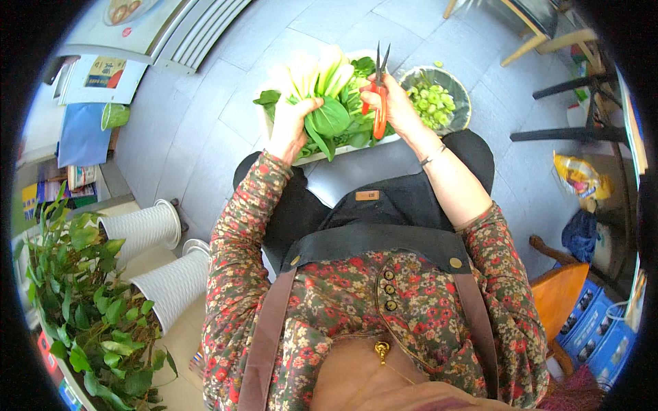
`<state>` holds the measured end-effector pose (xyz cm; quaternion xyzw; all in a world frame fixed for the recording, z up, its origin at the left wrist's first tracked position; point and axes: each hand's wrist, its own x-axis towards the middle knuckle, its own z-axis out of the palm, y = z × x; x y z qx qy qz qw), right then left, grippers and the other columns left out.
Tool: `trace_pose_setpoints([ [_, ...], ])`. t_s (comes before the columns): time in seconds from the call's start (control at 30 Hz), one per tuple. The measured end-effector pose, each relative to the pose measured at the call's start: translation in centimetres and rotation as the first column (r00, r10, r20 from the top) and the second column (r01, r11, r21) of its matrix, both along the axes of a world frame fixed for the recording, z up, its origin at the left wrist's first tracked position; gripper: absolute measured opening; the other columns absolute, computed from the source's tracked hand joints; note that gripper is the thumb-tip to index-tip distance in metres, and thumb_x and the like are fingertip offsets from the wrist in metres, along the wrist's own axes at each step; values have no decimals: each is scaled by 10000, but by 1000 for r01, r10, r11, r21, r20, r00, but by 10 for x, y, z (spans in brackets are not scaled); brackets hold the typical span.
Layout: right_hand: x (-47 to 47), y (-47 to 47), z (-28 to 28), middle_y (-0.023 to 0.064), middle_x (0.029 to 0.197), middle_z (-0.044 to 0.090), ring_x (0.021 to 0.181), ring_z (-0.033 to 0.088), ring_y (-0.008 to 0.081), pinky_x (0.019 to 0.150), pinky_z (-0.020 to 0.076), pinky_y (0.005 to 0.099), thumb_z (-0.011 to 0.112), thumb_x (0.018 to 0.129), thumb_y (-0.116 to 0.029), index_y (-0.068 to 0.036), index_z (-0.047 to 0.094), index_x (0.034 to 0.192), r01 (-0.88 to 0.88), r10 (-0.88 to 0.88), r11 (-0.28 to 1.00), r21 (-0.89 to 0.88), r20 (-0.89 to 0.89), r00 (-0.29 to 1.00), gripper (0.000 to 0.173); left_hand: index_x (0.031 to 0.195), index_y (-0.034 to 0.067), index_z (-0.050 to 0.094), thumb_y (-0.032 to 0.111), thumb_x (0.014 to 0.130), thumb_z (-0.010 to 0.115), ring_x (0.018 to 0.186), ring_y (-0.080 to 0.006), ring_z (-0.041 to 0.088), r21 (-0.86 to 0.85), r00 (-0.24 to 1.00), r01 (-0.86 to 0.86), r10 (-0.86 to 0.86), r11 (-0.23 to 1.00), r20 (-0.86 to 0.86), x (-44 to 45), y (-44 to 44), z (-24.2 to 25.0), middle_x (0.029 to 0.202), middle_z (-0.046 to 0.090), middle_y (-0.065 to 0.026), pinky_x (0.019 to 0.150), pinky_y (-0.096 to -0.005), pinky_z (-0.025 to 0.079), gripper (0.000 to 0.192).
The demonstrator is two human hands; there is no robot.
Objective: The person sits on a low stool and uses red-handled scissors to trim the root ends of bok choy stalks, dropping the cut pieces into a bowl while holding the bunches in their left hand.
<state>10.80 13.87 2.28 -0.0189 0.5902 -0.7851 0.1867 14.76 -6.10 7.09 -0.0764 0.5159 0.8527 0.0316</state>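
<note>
My left hand (292, 126) grips a green-leaved bok choy (329, 117) over the left part of a pale tray (354, 152). More bok choy (316, 72) fills the tray, white stalks at the far side and dark leaves nearer me. Orange-handled scissors (379, 105) are in my right hand (398, 103), their dark blades pointing away from me and slightly parted at the tips. Just right of that hand stands a round, plastic-lined container (467, 110) holding pale green cut stem ends (432, 105).
One cut piece (438, 64) lies on the grey tile floor (329, 28) beyond the container. Potted plants in white pots (172, 285) stand at left. Dark chair legs (570, 134), a yellow bag (581, 177), a wooden stool (560, 293) and blue crates (599, 329) are at right.
</note>
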Motion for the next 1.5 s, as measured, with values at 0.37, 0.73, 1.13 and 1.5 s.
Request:
trace_pose_setpoints([
  [0.37,-6,2,3,94,1092,531,1004,528,165,876,430,281,691,748,-58,-7,408,1184,15,21,907,-421,82,996,522,1176,27,468,-9,685,698,1011,-151,530,-285,979,183,-202,941,-38,-8,29,-48,1113,553,-56,891,-295,428,543],
  [0.73,-41,-31,-15,76,1021,564,935,555,159,835,454,280,707,730,-78,30,441,1129,189,-192,981,-41,-92,977,492,1189,44,487,-5,754,634,995,-157,543,111,995,-31,21,993,98,-42,19,-63,1100,568,-53,895,-303,421,461],
  [1.13,-23,-35,-11,99,1075,538,992,532,174,871,435,306,704,743,-131,4,413,1153,116,-5,932,343,-309,951,521,1172,30,479,-61,691,651,1002,-178,548,130,985,50,-70,990,160,-36,12,-50,1111,556,-68,896,-315,441,519],
  [1.5,-22,-14,-6,103,1141,514,1063,498,174,911,401,288,644,763,-109,11,381,1220,-36,34,997,-65,-21,999,541,1169,27,491,28,665,702,979,-145,537,-195,981,194,-188,961,46,-36,15,-47,1078,560,-45,876,-293,429,546],
])
